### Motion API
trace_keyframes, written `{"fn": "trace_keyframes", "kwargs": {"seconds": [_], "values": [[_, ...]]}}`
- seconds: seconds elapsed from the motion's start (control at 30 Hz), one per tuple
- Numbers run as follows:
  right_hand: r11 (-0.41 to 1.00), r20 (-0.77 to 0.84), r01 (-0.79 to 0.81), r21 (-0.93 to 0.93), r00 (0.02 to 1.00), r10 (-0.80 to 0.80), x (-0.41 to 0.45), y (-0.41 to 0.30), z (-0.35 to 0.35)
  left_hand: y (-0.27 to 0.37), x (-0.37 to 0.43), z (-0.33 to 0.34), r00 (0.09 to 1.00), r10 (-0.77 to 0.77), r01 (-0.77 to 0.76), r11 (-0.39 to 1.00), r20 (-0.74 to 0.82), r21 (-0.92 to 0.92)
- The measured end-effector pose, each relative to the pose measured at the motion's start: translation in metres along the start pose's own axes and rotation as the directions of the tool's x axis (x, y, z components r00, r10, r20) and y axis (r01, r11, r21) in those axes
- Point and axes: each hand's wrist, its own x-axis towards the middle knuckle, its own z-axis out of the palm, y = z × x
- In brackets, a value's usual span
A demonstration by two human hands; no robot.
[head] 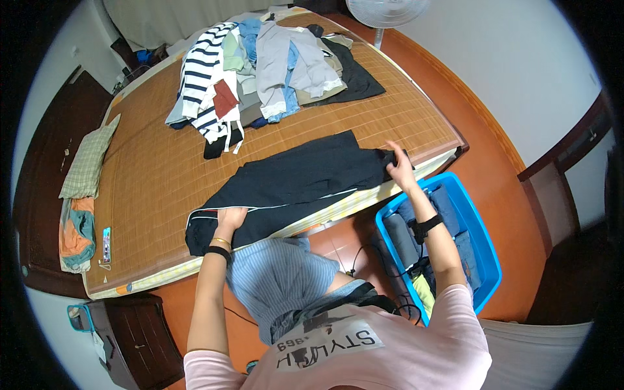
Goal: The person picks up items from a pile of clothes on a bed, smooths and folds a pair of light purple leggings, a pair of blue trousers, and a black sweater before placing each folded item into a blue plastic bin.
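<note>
A black garment with white piping (292, 170), apparently trousers, lies stretched along the near edge of a bed. My left hand (233, 218) is at its left end, fingers tucked beneath the piped edge and hidden by the cloth. At the opposite end, my right hand (400, 168) has its fingers apart, the index finger raised, beside the bunched black fabric. Whether it touches that fabric is hard to tell.
A woven bed mat (151, 161) carries a heap of clothes (297, 63), a phone (107, 245) and a checked pillow (90, 158). On the floor at my right, a blue plastic bin (487, 273) holds rolled clothes. Dark cables (358, 253) run beside it. A fan (387, 12) stands beyond the bed.
</note>
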Motion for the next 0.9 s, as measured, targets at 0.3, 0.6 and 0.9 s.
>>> {"fn": "trace_keyframes", "kwargs": {"seconds": [0.3, 0.6, 0.9], "values": [[0.952, -0.33, 0.251, -0.173, 0.897, -0.296, 0.038, -0.032, -0.038, 0.004, -0.008, -0.005, 0.963, 0.027, -0.056, 0.994, -0.269, -0.099], [0.966, -0.166, -0.059, -0.253, 0.986, 0.017, -0.012, 0.058, -0.013, 0.0, -0.005, 0.007, 0.951, 0.057, -0.087, 0.993, -0.304, -0.085], [0.95, -0.04, 0.071, -0.303, 0.995, -0.087, -0.005, 0.096, -0.007, -0.002, -0.033, -0.004, 0.956, 0.056, -0.091, 0.99, -0.288, -0.112]]}}
